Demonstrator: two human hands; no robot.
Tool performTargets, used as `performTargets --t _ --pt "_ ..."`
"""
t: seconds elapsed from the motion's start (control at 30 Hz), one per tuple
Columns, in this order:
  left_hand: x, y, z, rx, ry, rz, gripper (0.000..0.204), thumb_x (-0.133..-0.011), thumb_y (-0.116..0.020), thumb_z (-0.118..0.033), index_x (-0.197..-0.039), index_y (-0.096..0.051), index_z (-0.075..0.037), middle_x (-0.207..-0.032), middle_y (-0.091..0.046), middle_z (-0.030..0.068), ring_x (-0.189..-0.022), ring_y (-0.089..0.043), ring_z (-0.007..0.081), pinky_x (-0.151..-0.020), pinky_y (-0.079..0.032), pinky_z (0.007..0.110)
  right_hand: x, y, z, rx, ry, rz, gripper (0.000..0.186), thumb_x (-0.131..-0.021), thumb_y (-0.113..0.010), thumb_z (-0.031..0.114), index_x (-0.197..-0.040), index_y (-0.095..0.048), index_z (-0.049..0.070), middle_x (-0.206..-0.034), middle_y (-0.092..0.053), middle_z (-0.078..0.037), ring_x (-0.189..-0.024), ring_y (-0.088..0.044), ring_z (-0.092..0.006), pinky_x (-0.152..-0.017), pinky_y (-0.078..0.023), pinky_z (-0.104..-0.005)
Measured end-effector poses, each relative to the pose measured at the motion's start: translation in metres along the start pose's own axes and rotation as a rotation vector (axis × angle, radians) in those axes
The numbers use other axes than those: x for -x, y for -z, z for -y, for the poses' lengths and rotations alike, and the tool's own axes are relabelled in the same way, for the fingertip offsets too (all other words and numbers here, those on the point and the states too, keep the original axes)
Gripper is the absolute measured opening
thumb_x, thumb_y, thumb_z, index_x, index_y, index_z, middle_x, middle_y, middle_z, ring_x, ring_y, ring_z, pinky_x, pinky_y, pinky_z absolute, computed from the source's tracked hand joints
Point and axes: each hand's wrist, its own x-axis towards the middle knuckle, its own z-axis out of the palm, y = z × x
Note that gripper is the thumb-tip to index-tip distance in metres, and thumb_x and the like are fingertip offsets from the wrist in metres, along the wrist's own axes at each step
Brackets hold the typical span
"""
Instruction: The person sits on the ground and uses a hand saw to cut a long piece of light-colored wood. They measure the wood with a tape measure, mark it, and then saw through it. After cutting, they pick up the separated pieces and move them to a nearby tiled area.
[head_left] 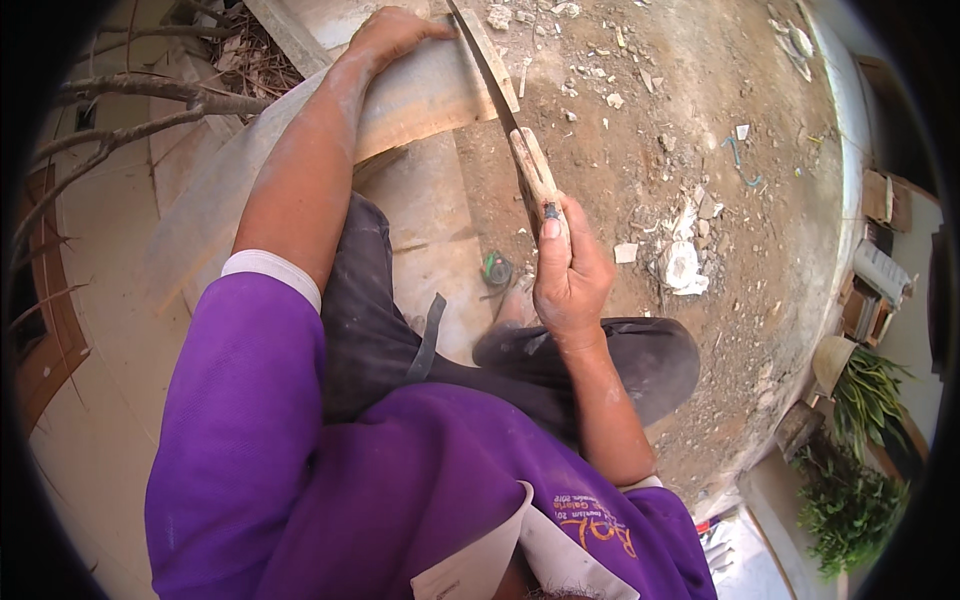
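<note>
Right hand grips saw; left hand on pale board, grip unclear; likely sawing, next stroke needs steady board

The person wears a deep purple shirt with short sleeves. The left sleeve ends in a broad, pale cuff band, and a similar whitish edging shows on the right. The pale collar has pointed tips and lies open at the neck. Across the chest runs printed lettering, in orange and smaller whitish characters. The trousers are dark, almost black, with pale dusty smudges at the knee. A narrow, dark grey strap shows near the waist. Left hand and right hand are bare, and whitish dust marks the left forearm.
</note>
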Motion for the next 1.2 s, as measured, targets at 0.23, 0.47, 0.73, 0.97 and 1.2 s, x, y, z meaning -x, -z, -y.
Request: performTargets --t 0.23,0.47,0.73,0.97,1.2 --pt "-0.011 -0.007 0.009 0.02 -0.061 -0.025 0.046 -0.071 -0.081 -0.037 -0.09 -0.074 0.004 -0.085 -0.072 0.0153 -0.069 -0.069 0.0212 -0.068 -0.054 0.033 -0.006 0.0 0.01 -0.122 -0.153 -0.007 0.032 -0.095 -0.061 0.014 -0.124 -0.063 -0.001 -0.08 -0.069 -0.014 -0.069 -0.067 -0.0145 -0.065 -0.052 -0.03" --pt "-0.003 -0.001 0.005 0.03 -0.034 -0.008 0.049 -0.068 -0.083 -0.04 -0.091 -0.076 0.002 -0.09 -0.073 0.017 -0.077 -0.07 0.0241 -0.075 -0.054 0.033 0.005 -0.001 0.022 -0.049 -0.082 0.002 0.033 -0.095 -0.061 0.012 -0.125 -0.061 -0.002 -0.079 -0.068 -0.015 -0.067 -0.067 -0.0156 -0.064 -0.053 -0.0309" --pt "-0.005 -0.001 0.003 -0.025 -0.027 -0.026 0.055 -0.066 -0.082 -0.047 -0.093 -0.077 0.0 -0.095 -0.074 0.0186 -0.084 -0.071 0.0259 -0.081 -0.053 0.034 0.006 -0.013 0.022 -0.019 -0.032 0.035 0.034 -0.094 -0.062 0.012 -0.126 -0.06 -0.002 -0.081 -0.069 -0.017 -0.069 -0.069 -0.0246 -0.064 -0.053 -0.034" --pt "-0.006 0.0 0.006 0.025 -0.045 -0.02 0.045 -0.069 -0.082 -0.039 -0.087 -0.075 0.002 -0.086 -0.072 0.0159 -0.073 -0.069 0.0228 -0.071 -0.054 0.034 0.01 -0.004 0.001 0.015 0.004 0.005 0.036 -0.095 -0.061 0.014 -0.126 -0.06 -0.003 -0.084 -0.07 -0.02 -0.072 -0.071 -0.0256 -0.065 -0.054 -0.0352" --pt "-0.005 -0.001 0.005 -0.082 -0.069 -0.038 0.049 -0.071 -0.079 -0.042 -0.09 -0.075 0.002 -0.088 -0.073 0.0168 -0.076 -0.069 0.0238 -0.073 -0.053 0.034 0.01 -0.007 -0.001 -0.059 -0.056 -0.03 0.035 -0.095 -0.061 0.013 -0.126 -0.061 -0.002 -0.079 -0.068 -0.013 -0.068 -0.067 -0.0156 -0.063 -0.052 -0.0304"
